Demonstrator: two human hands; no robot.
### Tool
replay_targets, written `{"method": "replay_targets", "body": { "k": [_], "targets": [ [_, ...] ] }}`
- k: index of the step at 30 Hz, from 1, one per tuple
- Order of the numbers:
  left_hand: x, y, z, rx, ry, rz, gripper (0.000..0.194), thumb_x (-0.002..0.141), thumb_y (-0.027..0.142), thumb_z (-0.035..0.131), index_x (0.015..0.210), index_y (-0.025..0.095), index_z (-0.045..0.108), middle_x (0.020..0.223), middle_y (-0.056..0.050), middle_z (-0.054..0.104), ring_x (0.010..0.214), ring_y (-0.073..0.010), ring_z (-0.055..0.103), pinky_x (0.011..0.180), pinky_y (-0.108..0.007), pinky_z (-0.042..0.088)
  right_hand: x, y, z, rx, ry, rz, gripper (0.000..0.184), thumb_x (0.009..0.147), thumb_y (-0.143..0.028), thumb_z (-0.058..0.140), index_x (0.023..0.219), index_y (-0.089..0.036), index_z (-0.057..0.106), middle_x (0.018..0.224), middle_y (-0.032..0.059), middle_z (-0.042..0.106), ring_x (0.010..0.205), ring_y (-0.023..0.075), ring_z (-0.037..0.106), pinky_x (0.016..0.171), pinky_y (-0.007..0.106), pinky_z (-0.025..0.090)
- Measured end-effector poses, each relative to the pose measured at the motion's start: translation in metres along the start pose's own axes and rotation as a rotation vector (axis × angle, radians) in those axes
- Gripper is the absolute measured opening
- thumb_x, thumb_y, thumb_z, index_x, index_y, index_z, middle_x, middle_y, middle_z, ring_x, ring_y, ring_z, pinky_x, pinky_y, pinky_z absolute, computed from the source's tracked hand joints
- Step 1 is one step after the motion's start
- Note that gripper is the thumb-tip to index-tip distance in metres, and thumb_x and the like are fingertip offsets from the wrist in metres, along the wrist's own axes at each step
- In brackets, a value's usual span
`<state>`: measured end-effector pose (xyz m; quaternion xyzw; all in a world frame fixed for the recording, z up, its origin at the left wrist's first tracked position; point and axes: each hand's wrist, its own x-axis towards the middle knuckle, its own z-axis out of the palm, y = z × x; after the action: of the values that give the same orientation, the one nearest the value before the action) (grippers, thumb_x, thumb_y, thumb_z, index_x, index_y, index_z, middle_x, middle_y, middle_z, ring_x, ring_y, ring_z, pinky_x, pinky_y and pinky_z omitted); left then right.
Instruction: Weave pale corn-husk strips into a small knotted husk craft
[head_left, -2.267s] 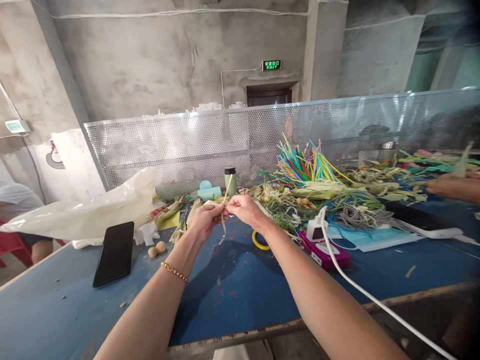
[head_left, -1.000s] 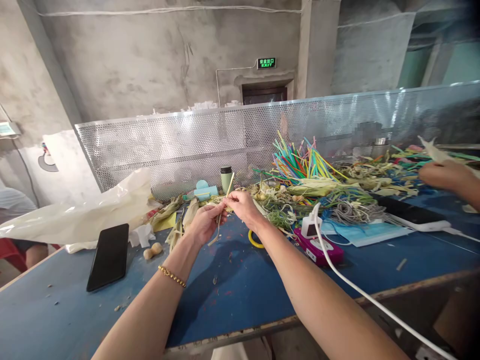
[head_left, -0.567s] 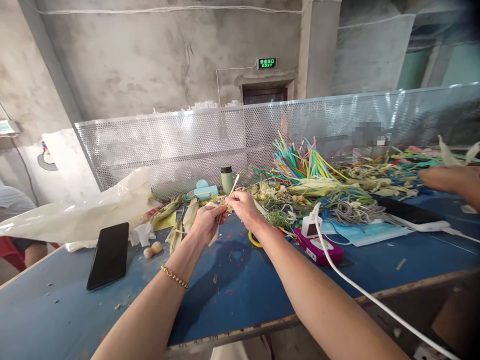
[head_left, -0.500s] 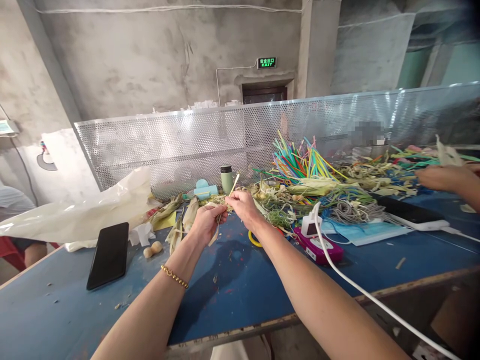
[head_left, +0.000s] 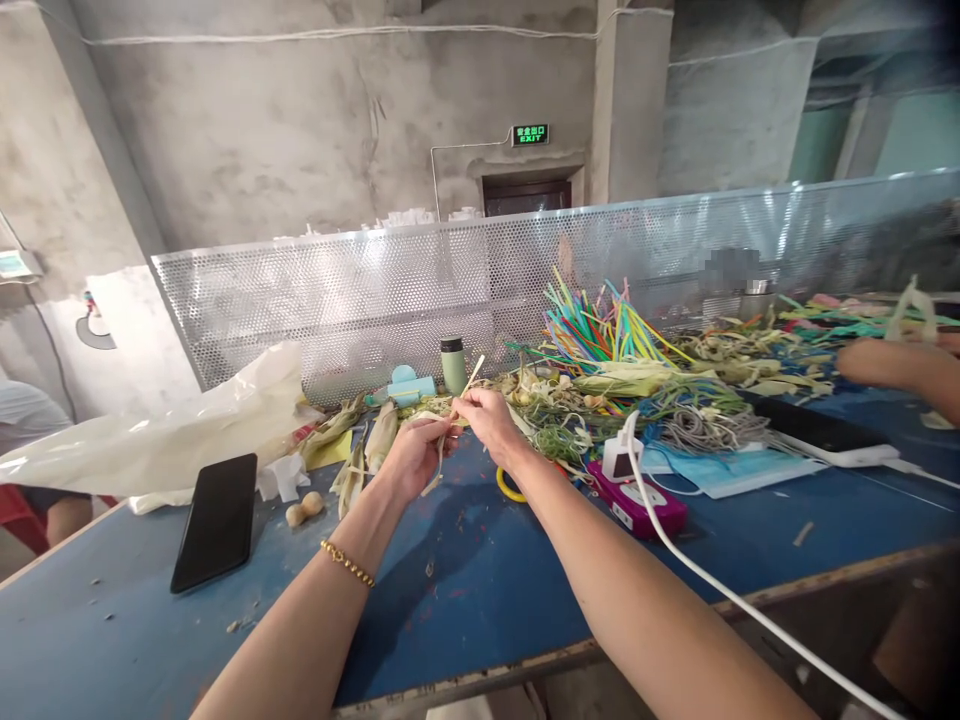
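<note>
My left hand (head_left: 421,452) and my right hand (head_left: 486,418) meet above the blue table (head_left: 457,620), fingertips pinched together. Between them runs a thin pale corn husk strip (head_left: 474,372), one end sticking up past my right fingers. Another end hangs below my left hand; the part within the fingers is hidden. Just left of my left hand lie dried corn husks (head_left: 381,436). Behind my right hand spreads a heap of husk pieces and green strands (head_left: 555,425). A yellow ring-shaped handle (head_left: 510,486) shows beside my right forearm.
A black phone (head_left: 216,522) and two small round beige pieces (head_left: 304,509) lie left. Behind stand a green bottle (head_left: 453,366) and colourful pipe cleaners (head_left: 600,325). Right are a magenta device (head_left: 637,500), a white cable (head_left: 720,590), a face mask (head_left: 750,470) and another person's hand (head_left: 892,365).
My hands stay pinched on the strip with hardly any shift. The whole view has moved slightly, so things appear a little lower. The other person's husk piece has changed shape.
</note>
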<state>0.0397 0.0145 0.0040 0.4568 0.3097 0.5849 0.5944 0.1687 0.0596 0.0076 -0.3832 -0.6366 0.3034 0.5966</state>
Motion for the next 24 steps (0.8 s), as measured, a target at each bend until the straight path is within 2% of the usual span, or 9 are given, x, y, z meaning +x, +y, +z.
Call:
{"method": "replay_targets", "body": {
  "k": [5,9,14,24],
  "targets": [
    [0.001,-0.002,-0.002,0.009,0.014,-0.016,0.017,0.072,0.025,0.078,0.080,0.011,0.072,0.071,-0.008,0.072,0.057,-0.0148,0.062,0.055,-0.026,0.044,-0.002,-0.005,-0.001,-0.016,0.021,-0.029,0.027,0.071,-0.040,0.058,0.056,-0.022,0.045,0.055,-0.0053,0.040,0.057,0.0119,0.037,0.054,0.028,0.027],
    [0.003,-0.003,-0.004,0.042,0.033,0.031,0.022,0.066,0.028,0.085,0.069,0.011,0.070,0.065,-0.006,0.069,0.054,-0.0139,0.060,0.055,-0.026,0.043,-0.003,-0.007,-0.001,-0.054,-0.001,-0.090,0.030,0.073,-0.041,0.058,0.055,-0.022,0.043,0.055,-0.0053,0.039,0.057,0.0120,0.036,0.055,0.028,0.026],
    [0.003,-0.003,-0.005,0.069,0.023,0.055,0.021,0.063,0.026,0.087,0.067,0.011,0.072,0.059,-0.004,0.066,0.053,-0.0127,0.058,0.057,-0.026,0.042,-0.004,-0.007,-0.001,-0.040,-0.029,-0.059,0.030,0.073,-0.043,0.059,0.057,-0.021,0.046,0.055,-0.0054,0.039,0.057,0.0119,0.036,0.055,0.028,0.027],
    [-0.001,0.002,-0.006,0.069,-0.023,0.016,0.025,0.066,0.030,0.086,0.070,0.012,0.071,0.065,-0.006,0.069,0.058,-0.0150,0.061,0.058,-0.027,0.044,-0.003,-0.011,-0.004,0.011,-0.016,-0.019,0.029,0.071,-0.044,0.061,0.059,-0.020,0.052,0.056,-0.0049,0.042,0.058,0.0119,0.038,0.055,0.027,0.029]
  ]
}}
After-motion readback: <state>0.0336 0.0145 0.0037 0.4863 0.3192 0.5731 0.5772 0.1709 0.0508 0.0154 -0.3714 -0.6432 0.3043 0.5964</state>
